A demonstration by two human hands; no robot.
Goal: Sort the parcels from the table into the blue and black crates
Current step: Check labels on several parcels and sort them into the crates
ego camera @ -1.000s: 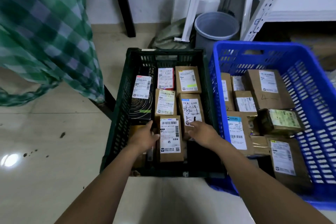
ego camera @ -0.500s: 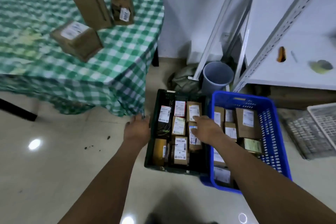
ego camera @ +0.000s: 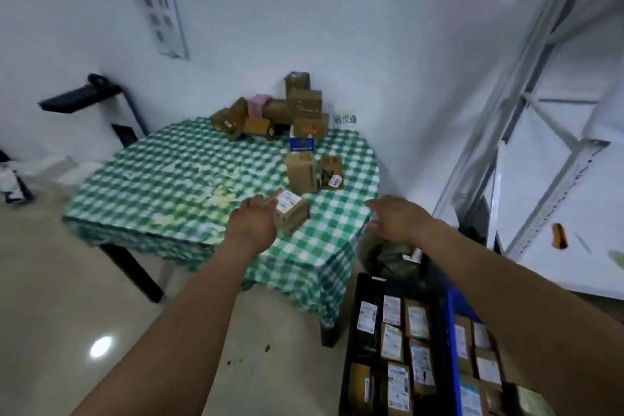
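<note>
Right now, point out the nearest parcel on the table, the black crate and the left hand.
Nearest parcel (ego camera: pixel 294 218): head view, brown cardboard side under its label.
Black crate (ego camera: pixel 351 348): head view, its left wall.
Left hand (ego camera: pixel 251 226): head view, back of the hand.

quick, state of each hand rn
left hand: open, beside the nearest parcel
right hand: open, holding nothing

The bench (ego camera: pixel 169 179) wears a green-and-white check cloth. At its 12 o'clock edge the piled parcels (ego camera: pixel 305 101) are brown, apart from one pink parcel (ego camera: pixel 258 104) and a blue box (ego camera: pixel 301 144). At 5 o'clock a black crate (ego camera: pixel 349 348) and a blue crate (ego camera: pixel 454 365) hold brown, white-labelled packages. The floor (ego camera: pixel 67 297) is glossy beige.
</note>
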